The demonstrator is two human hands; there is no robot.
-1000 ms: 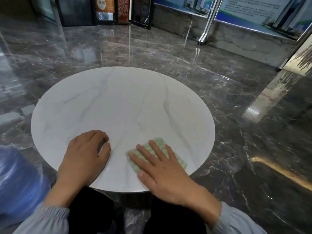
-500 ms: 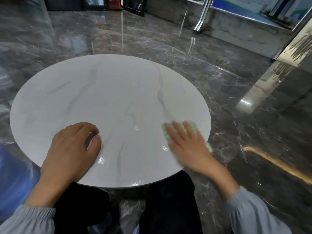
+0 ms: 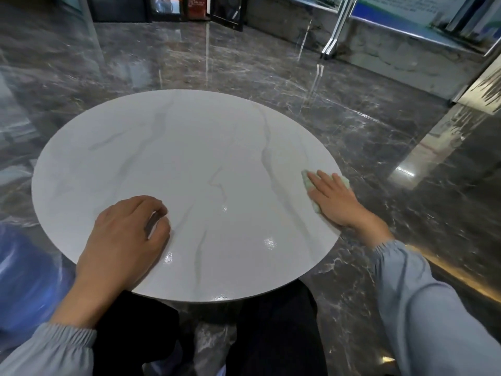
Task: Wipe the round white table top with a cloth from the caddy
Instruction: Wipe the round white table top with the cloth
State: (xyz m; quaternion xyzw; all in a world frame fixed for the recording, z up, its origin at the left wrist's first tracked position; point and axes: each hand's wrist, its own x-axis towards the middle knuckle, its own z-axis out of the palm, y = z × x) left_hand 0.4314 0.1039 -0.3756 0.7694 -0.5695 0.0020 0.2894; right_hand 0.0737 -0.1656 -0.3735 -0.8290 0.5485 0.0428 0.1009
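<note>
We press our right hand (image 3: 333,199) flat on a pale green cloth (image 3: 307,183), fingers (image 3: 325,177) stretched out and slightly apart, at the right rim of the round table (image 3: 173,158). The cloth's soft, crumpled edges peek out past the fingertips and beside the thumb. The table is smooth white stone with faint grey veins and small glossy highlights. Our left hand (image 3: 123,234) rests on the near side, fingers loosely curled, holding nothing. Dark polished marble floor (image 3: 379,126) surrounds everything.

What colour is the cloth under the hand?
Pale green cloth, seen in the head view, under the right hand.
</note>
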